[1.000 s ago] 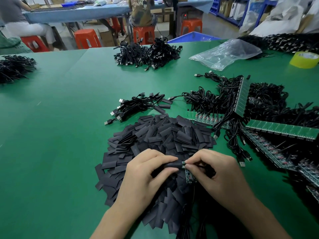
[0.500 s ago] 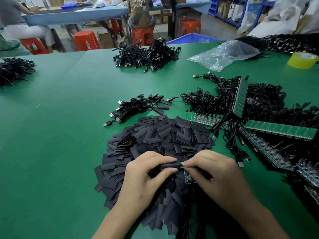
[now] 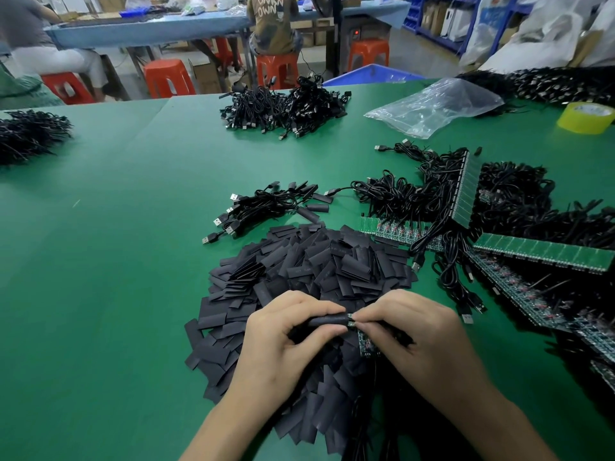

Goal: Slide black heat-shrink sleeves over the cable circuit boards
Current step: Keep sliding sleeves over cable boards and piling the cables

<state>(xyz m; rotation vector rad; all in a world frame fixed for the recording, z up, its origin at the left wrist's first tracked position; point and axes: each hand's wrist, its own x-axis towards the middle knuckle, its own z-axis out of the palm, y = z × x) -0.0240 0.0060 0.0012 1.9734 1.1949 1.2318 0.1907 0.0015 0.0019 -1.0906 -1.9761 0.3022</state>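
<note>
My left hand (image 3: 283,341) pinches a black heat-shrink sleeve (image 3: 327,319) between thumb and fingers, held level above a big heap of flat black sleeves (image 3: 309,271). My right hand (image 3: 422,337) pinches the small green circuit board (image 3: 351,323) at the sleeve's right end; only the board's tip shows outside the sleeve. A strip of green boards (image 3: 366,344) hangs just below my right fingers. The cable under my hands is mostly hidden.
A bundle of sleeved USB cables (image 3: 266,207) lies behind the heap. Tangled cables with green board panels (image 3: 539,254) fill the right side. Farther back are another cable pile (image 3: 286,106), a clear plastic bag (image 3: 432,106) and a yellow tape roll (image 3: 585,118). People sit at a far table.
The sleeve has slid further right over the board, so less green shows. Both hands stay in the same place above the heap.
</note>
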